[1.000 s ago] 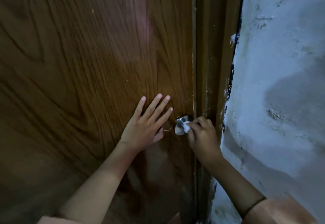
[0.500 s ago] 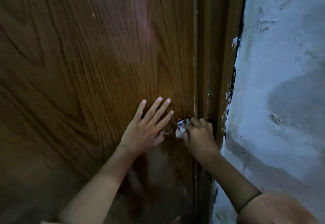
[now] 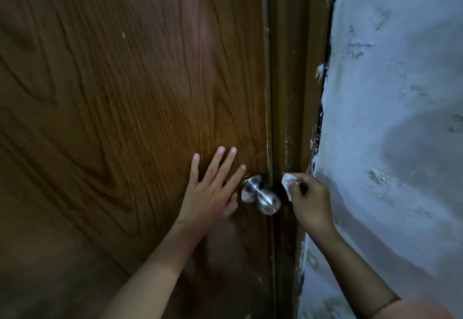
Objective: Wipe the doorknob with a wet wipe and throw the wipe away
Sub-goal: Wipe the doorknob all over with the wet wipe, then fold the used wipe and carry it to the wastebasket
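Note:
A round silver doorknob (image 3: 261,194) sticks out of the brown wooden door (image 3: 120,108) near its right edge, fully uncovered. My left hand (image 3: 210,189) lies flat on the door just left of the knob, fingers spread. My right hand (image 3: 309,199) hovers just right of the knob, in front of the door frame, pinching a small white wet wipe (image 3: 287,185). The wipe is a short gap away from the knob and does not touch it.
The dark brown door frame (image 3: 292,88) runs down beside the door's edge. A rough white plastered wall (image 3: 395,123) fills the right side, close to my right arm.
My right hand, which covered the knob with the wipe, has pulled off to the right, leaving the knob bare. My left hand stays flat on the door.

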### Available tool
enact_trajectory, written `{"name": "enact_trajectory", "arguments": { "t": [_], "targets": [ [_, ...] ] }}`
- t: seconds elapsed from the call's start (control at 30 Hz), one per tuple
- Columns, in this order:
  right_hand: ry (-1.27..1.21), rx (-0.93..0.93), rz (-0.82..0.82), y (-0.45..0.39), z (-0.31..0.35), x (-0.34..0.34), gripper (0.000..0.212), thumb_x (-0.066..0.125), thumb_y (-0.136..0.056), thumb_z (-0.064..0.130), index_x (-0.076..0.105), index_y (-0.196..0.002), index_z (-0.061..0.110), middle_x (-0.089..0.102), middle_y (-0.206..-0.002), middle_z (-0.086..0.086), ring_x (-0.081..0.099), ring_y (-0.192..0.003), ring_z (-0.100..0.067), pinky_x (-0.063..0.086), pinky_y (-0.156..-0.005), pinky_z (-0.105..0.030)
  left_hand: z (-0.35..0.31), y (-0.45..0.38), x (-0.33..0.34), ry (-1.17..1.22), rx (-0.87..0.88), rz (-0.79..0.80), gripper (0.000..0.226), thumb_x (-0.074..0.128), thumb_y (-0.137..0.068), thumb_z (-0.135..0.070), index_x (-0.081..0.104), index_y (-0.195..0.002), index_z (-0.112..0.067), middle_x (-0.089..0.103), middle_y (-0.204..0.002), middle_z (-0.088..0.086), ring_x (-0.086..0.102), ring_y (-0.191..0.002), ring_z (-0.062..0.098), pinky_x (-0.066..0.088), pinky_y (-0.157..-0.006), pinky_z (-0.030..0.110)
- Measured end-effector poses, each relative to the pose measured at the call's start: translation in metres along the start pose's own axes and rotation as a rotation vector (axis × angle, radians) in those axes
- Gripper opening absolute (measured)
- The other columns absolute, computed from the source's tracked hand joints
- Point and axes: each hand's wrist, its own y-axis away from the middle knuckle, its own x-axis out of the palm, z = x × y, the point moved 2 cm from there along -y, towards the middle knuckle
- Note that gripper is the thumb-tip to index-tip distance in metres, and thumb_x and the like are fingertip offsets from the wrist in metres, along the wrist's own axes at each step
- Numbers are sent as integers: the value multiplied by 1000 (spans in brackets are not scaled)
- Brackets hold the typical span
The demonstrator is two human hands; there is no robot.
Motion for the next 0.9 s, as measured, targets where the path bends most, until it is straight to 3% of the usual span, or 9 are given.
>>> {"name": "enact_trajectory", "arguments": {
  "t": [0.1, 0.2, 0.3, 0.4, 0.47, 0.53, 0.6, 0.73, 0.9],
  "targets": [
    [-47, -1, 3, 0, 4, -9, 26, 50, -88, 5, 54, -113, 13, 53, -92, 0, 49, -76, -6, 41, -70, -27, -13, -4, -4, 179, 0, -7, 51, 41, -81, -38, 45, -129, -21, 42, -143, 11, 35, -133, 25, 27, -109, 47],
    [-83, -2, -7, 2, 8, -14, 29, 48, -88, 3, 55, -113, 16, 53, -95, 4, 51, -81, -6, 42, -76, -30, -24, -9, -12, 503, -84, 36, 44, 43, -81, -34, 53, -121, -19, 65, -118, 3, 63, -103, 15, 54, -80, 28],
    [-95, -2, -13, 8, 12, -16, 25, 50, -88, 1, 60, -106, 15, 57, -100, 0, 53, -95, -15, 45, -84, -33, -32, -11, -22, 719, -140, 136, 44, 43, -81, -35, 56, -120, -20, 70, -103, -4, 67, -82, 7, 52, -65, 19],
    [-115, 17, -29, 18, 18, -18, 21, 51, -87, 1, 61, -94, 18, 60, -91, -1, 56, -82, -10, 47, -79, -32, -34, -8, -30, 908, -171, 201, 50, 40, -85, -39, 47, -131, -21, 65, -118, -3, 65, -96, 8, 53, -78, 21],
    [-147, 27, -62, 26, 22, -18, 21, 52, -86, 0, 61, -90, 18, 60, -85, 3, 54, -77, -2, 46, -72, -24, -34, -5, -37, 988, -185, 214, 50, 42, -89, -38, 40, -137, -25, 59, -127, -6, 61, -102, 7, 49, -84, 19],
    [-187, 36, -93, 36, 29, -14, 21, 52, -86, -1, 61, -88, 17, 60, -81, 7, 53, -75, 2, 45, -64, -12, -31, 0, -45, 1076, -199, 223, 49, 46, -91, -36, 35, -139, -30, 55, -128, -12, 58, -105, 5, 41, -84, 15],
    [-232, 50, -99, 46, 37, -7, 20, 52, -86, -1, 63, -89, 15, 61, -81, 9, 55, -77, 0, 45, -64, -11, -28, 7, -48, 1217, -218, 284, 49, 48, -91, -34, 34, -138, -34, 50, -121, -19, 56, -105, 3, 42, -85, 13],
    [-330, 110, -75, 69, 45, 1, 18, 51, -87, 6, 66, -91, 16, 67, -88, 2, 62, -86, -11, 50, -77, -25, -33, 21, -45, 1527, -286, 321, 41, 55, -89, -29, 47, -128, -35, 58, -113, -16, 60, -92, 4, 54, -82, 27],
    [-576, 304, -153, 98, 26, -11, 23, 45, -89, 2, 66, -80, 0, 66, -80, -14, 61, -74, -23, 52, -67, -24, -65, 27, -48, 1748, -345, 297, 16, 63, -83, -11, 61, -97, -19, 63, -86, -10, 57, -64, -7, 42, -60, 6]
  ]
}}
